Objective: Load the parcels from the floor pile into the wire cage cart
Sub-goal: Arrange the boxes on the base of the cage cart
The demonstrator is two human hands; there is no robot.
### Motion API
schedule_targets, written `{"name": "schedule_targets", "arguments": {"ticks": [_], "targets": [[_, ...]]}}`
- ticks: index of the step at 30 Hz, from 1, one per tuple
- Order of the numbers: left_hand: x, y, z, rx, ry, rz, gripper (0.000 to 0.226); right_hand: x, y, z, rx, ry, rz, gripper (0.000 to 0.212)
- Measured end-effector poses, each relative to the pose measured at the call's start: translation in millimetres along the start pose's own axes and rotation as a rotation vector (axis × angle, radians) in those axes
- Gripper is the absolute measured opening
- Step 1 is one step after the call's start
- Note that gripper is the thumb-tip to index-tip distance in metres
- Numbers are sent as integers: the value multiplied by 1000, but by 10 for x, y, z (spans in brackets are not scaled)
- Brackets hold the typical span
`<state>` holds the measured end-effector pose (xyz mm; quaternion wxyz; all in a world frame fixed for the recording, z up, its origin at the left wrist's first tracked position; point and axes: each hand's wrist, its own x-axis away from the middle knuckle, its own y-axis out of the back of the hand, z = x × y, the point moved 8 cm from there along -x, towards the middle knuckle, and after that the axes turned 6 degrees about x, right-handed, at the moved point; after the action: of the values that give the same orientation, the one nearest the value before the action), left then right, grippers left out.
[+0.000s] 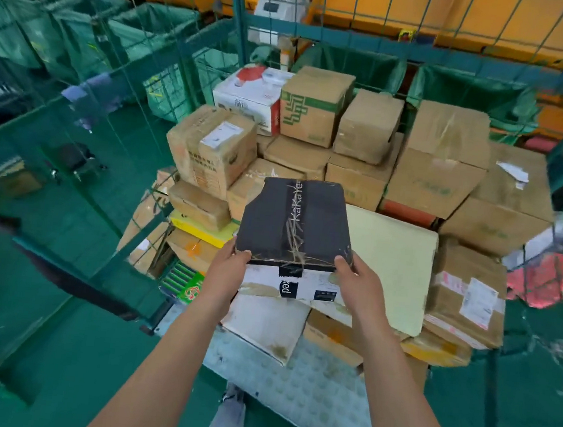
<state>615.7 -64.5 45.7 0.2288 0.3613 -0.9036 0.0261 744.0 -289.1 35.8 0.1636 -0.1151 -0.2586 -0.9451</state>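
I hold a black box (294,223) with a white side and tape over its lid out in front of me, above the parcels in the wire cage cart (237,19). My left hand (228,265) grips its near left corner, and my right hand (356,282) grips its near right corner, thumbs on top. Under and beyond the box lie many stacked brown cardboard parcels (443,160) that fill the cart.
A flat pale board (392,258) lies on the parcels to the right of the box. The cart's green wire walls (111,111) rise on the left, back and right. Its embossed metal floor (308,388) shows near my legs. Green fabric bins (356,65) stand behind.
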Motion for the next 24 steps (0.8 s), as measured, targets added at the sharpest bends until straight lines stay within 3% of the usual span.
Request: {"name": "schedule_targets", "arguments": {"ticks": [4, 10, 13, 24], "targets": [[-729, 102, -234, 0, 35, 49, 30, -397, -307, 269, -19, -29, -44, 15], [-1672, 305, -682, 17, -4, 62, 33, -995, -772, 735, -64, -82, -114, 28], [-2040, 372, -802, 18, -10, 92, 39, -1179, -992, 866, -91, -96, -142, 24], [-2628, 426, -778, 35, 45, 133, 43, -1473, -1361, 886, -100, -140, -216, 27]]}}
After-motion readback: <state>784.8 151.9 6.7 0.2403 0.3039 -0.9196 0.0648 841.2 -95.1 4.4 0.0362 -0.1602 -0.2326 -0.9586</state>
